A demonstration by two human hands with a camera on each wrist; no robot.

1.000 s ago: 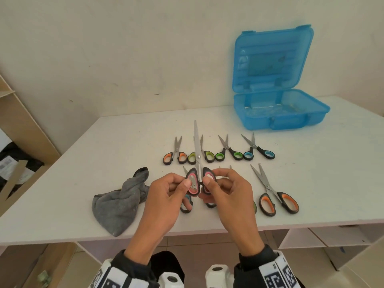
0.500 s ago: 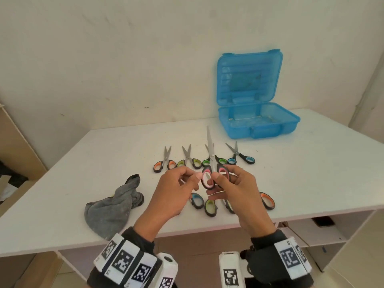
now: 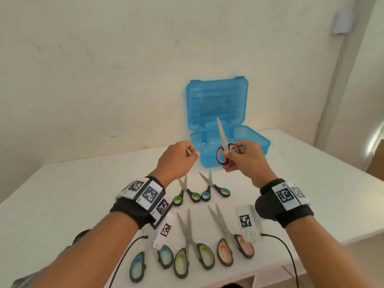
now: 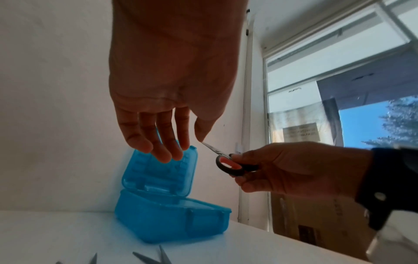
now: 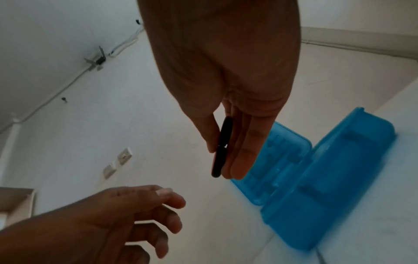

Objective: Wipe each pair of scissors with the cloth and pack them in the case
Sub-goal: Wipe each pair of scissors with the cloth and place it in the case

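Nearest, along the front edge of the table (image 3: 68, 183) at six o'clock, three large pairs of scissors lie fanned: blue-handled (image 3: 151, 260), green-handled (image 3: 192, 246) and orange-handled (image 3: 230, 238). Their handles sit close to the lip, so a trailing wrist cable could nudge one off. Just beyond, toward twelve, two small pairs lie side by side, green (image 3: 187, 194) and blue (image 3: 215, 189). A bit of the grey cloth (image 3: 81, 235) shows at eight o'clock, mostly hidden under the left forearm.

Above these, the right hand (image 3: 247, 161) pinches the pink-handled scissors (image 3: 225, 151) by the handle loops, thumb on one face and fingers on the other, blades together and pointing up. The left hand (image 3: 176, 161) hovers at its nine o'clock, fingers loosely spread, holding nothing. The blade tip looks close to the left thumb in the left wrist view, so a poke is possible if the hands converge.

Farthest, at twelve o'clock, the blue case (image 3: 257, 142) stands open, lid upright by the wall. Room to its right is free; lowering tip-first could snag the inner ribs, I judge.
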